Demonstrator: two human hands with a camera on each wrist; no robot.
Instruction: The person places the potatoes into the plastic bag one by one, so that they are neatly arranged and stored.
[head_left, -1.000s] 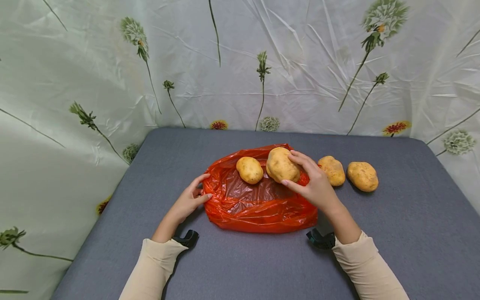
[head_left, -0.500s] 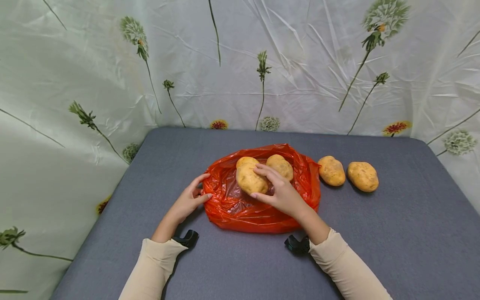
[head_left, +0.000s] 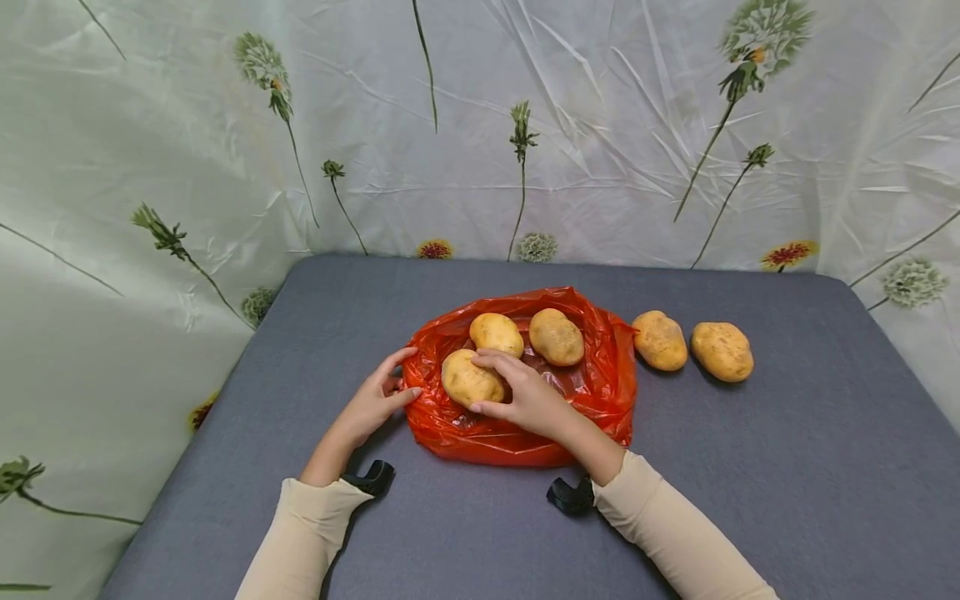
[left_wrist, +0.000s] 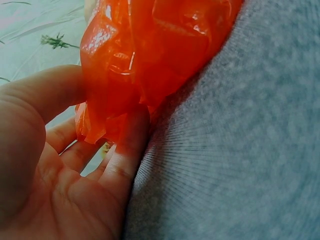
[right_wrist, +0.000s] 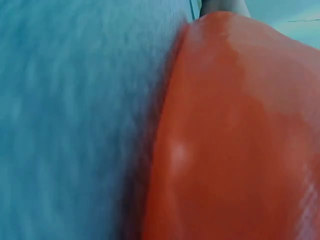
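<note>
A red plastic bag (head_left: pixel 517 446) lies with its mouth spread wide in the middle of the table. My left hand (head_left: pixel 372 404) holds the bag's left edge; in the left wrist view its thumb and fingers (left_wrist: pixel 135 132) pinch the thin plastic. My right hand (head_left: pixel 528 400) reaches over the front rim and grips a potato (head_left: pixel 467 379) inside the bag, at the left. Behind it in the bag are a second potato (head_left: pixel 497 333) and, to the right, a third potato (head_left: pixel 557 337). In the right wrist view the bag's side (right_wrist: pixel 225 140) hides the right hand.
Right of the bag, one potato (head_left: pixel 660 342) lies close to its edge and another potato (head_left: pixel 722 352) lies farther right. All sit on a grey cloth-covered table (head_left: pixel 465 542). A flower-printed curtain (head_left: pixel 600 167) hangs behind it.
The right hand has carried its potato leftward and down into the bag's left side, uncovering the potato at the bag's right. The left hand has stayed at the bag's edge.
</note>
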